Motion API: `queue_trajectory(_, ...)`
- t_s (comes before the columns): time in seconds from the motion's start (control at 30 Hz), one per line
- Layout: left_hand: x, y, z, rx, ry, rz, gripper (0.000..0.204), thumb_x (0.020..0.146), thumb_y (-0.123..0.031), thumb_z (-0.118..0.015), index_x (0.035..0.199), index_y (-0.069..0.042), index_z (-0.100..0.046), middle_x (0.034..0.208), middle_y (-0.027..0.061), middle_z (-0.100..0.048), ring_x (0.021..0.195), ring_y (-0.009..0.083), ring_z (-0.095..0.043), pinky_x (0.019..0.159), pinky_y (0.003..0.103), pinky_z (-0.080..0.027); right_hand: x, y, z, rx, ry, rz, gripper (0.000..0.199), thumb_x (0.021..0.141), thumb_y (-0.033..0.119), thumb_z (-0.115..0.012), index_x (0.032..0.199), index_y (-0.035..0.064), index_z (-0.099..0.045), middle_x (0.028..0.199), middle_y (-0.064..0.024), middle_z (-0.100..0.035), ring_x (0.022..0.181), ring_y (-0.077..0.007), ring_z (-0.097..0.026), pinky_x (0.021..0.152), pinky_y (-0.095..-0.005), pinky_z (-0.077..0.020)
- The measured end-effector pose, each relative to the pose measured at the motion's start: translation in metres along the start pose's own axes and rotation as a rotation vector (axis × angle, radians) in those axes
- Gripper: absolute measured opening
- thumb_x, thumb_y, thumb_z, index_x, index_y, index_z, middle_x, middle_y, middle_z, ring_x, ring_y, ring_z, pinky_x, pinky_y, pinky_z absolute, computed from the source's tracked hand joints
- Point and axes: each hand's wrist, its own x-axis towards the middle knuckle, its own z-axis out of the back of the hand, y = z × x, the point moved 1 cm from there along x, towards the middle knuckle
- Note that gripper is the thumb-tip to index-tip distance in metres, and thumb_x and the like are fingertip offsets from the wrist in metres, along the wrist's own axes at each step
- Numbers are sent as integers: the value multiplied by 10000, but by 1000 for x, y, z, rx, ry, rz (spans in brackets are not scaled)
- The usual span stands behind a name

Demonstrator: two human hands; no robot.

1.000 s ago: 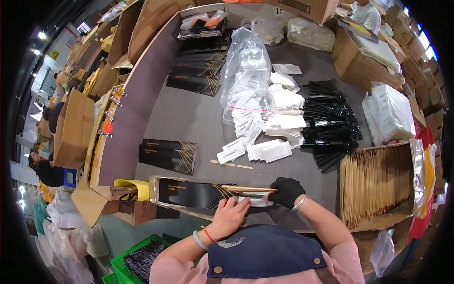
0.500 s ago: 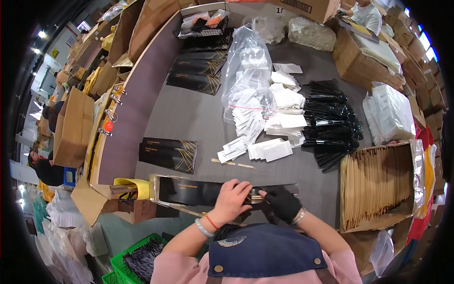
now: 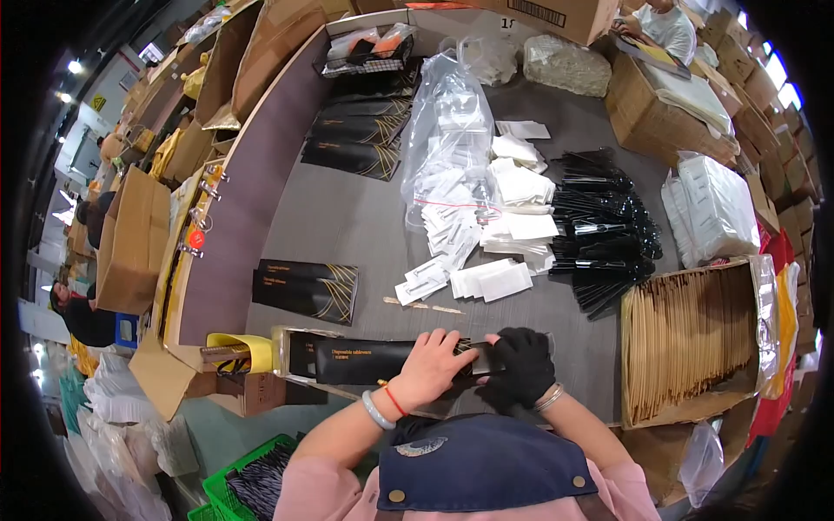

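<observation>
Centrally near the table's front edge, two hands work close together over a black cutlery sleeve (image 3: 363, 358) with pale orange print. The sleeve reaches from the hands toward nine o'clock, lying over a long, narrow open box (image 3: 283, 352). The bare left hand (image 3: 432, 365) has its fingers bent over the sleeve's right end; whether they pinch it cannot be told. The right hand (image 3: 521, 369), in a black glove, curls beside that end, thumb toward the left hand; anything in its grasp is hidden.

From the hands, more black sleeves (image 3: 306, 291) with gold lines lie flat at ten o'clock. At twelve o'clock are scattered white packets (image 3: 493, 280), with a clear plastic bag (image 3: 447, 95) beyond. A heap of glossy black pieces (image 3: 601, 230) spreads at one o'clock. At three o'clock stands an open carton (image 3: 641, 417) packed with slim tan sticks (image 3: 691, 343).
</observation>
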Motion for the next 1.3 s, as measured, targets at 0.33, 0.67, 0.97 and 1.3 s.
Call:
queue_trajectory(0.33, -3, 87, 77, 217, -128, -30, 192, 603, -114, -664, 788, -83, -620, 1067, 148, -552, 982, 351, -532, 841, 445, -446, -26, -22, 67, -297, -135, -94, 590, 571, 389, -810, 1040, 104, -595, 1007, -89, -583, 959, -300, -556, 863, -436, -386)
queue_trajectory(0.67, -50, 26, -34, -164, -395, 646, 715, 652, -422, -811, 1217, -45, -586, 1316, 178, -472, 1285, 393, -353, 1100, 574, -195, -23, 4, 51, -392, 51, -88, 594, 627, 386, -803, 1103, 104, -585, 1075, -86, -575, 1006, -293, -538, 918, -457, -352)
queue_trajectory(0.97, -56, 31, -34, -297, -379, 667, 827, 667, -433, -806, 1299, 12, -510, 1384, 204, -451, 1355, 414, -284, 1111, 588, -153, -9, 7, 22, -323, 139, 19, 613, 631, 410, -800, 1111, 95, -584, 1066, -102, -575, 1019, -308, -536, 915, -446, -360)
queue_trajectory(1.3, 11, 86, -16, -138, -470, 464, 482, 752, -272, -761, 1143, -32, -615, 1146, 146, -603, 1088, 340, -538, 919, 436, -410, -9, -22, 21, -107, -255, 22, 632, 612, 319, -844, 1144, 78, -605, 1117, -120, -613, 1064, -325, -550, 939, -420, -419)
